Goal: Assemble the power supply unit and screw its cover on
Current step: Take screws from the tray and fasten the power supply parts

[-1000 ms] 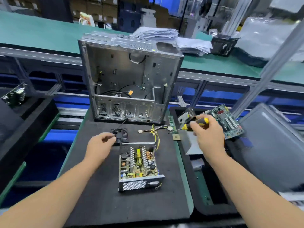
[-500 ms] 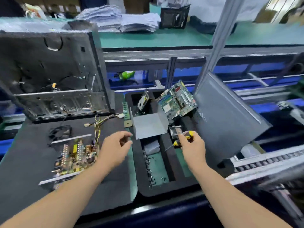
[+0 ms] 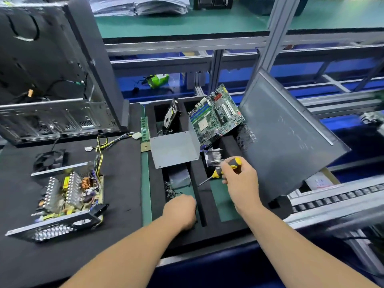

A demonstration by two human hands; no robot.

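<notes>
Your right hand (image 3: 241,179) grips the yellow-and-black screwdriver (image 3: 223,170), tip pointing toward eight o'clock over the foam tray (image 3: 220,227). Your left hand (image 3: 180,210) reaches into the tray's screw slot, fingers curled under and hidden, so perhaps pinching a screw. The open power supply (image 3: 66,196) lies at nine o'clock on the mat, its grey cover (image 3: 174,147) at twelve o'clock from your left hand.
</notes>
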